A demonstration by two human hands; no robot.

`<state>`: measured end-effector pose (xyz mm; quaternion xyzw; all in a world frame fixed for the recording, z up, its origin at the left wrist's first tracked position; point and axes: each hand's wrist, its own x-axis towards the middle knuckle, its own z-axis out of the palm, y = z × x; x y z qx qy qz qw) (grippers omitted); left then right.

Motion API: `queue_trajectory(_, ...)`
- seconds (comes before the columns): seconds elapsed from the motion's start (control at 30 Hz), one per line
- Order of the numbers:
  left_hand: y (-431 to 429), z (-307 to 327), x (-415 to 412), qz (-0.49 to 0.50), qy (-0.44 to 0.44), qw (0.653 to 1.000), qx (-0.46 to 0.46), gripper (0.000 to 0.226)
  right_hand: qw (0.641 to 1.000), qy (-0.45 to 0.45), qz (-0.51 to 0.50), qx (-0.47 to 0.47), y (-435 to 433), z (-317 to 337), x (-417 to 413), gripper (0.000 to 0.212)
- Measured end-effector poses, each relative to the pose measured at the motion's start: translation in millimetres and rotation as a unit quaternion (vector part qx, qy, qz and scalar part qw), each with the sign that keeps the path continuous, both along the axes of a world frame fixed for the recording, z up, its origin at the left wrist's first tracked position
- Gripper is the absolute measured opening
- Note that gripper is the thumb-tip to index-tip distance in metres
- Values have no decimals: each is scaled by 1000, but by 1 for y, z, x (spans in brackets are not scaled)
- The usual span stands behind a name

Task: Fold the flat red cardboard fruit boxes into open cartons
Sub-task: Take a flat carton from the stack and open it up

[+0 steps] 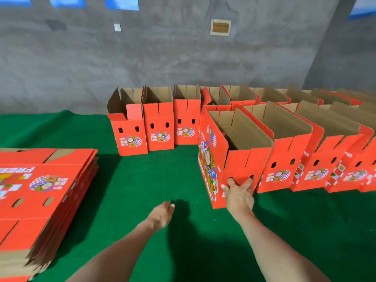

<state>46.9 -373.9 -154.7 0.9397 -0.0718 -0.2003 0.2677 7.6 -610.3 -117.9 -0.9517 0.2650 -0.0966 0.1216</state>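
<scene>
A folded red carton [240, 157] stands open-topped on the green cloth [158, 176] at the near end of a row of cartons. My right hand [239, 195] presses flat against its near end panel, fingers spread, two fingertips at the panel's finger holes. My left hand [162, 213] hovers over the cloth to the left of the carton, fingers relaxed, holding nothing. A stack of flat red boxes [40, 192] lies at the left edge.
Several more open cartons [317, 159] line up to the right of the pressed one. Another row of open cartons [158, 127] stands at the back against the grey concrete wall [142, 58]. Green cloth shows between the flat stack and the cartons.
</scene>
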Motion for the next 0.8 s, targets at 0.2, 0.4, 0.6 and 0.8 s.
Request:
queue_trajectory(0.2,-16,-22,15,-65,5,988,142,51,999,16,-47,-12,-56,0,22,41)
queue_trajectory(0.4,-23,-14,18,-93,8,971,218,50,985,-145,-31,88,-53,-19,18,37)
queue_trajectory(0.6,-18,-11,23,-97,20,969,228,52,933,-282,225,18,-7,-61,3,50)
queue_trajectory(0.8,-25,-11,18,-91,51,972,213,55,940,149,217,-216,-16,-5,103,67)
